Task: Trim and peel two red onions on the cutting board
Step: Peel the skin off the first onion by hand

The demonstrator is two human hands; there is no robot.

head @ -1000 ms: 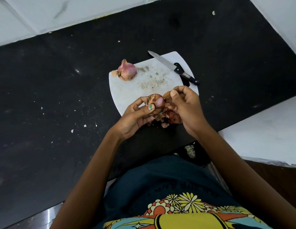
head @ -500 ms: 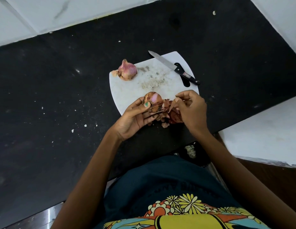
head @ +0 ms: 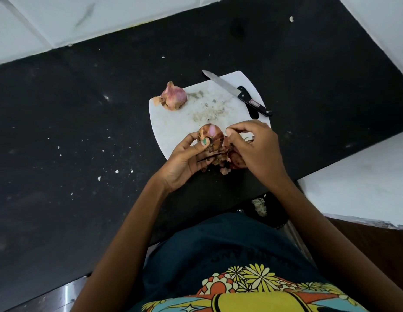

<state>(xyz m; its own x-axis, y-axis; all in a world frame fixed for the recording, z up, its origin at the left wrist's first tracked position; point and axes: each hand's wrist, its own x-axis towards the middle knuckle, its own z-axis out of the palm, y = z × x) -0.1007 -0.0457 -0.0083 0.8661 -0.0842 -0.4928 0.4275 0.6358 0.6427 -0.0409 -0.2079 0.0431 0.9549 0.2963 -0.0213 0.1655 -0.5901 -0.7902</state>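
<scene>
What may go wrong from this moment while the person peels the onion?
1. The knife lies at the far edge of the cutting board, its tip and handle past the rim; a bump might knock it off.
2. The peels pile at the near edge and could fall to the floor.
3. The second onion sits on the board's corner and may roll off.

I counted two red onions: one held in my left hand, the other lying at the far corner of the one white cutting board. One knife lay there. Both my hands, the right hand included, were in view. Loose peel scraps were too jumbled to count.
</scene>
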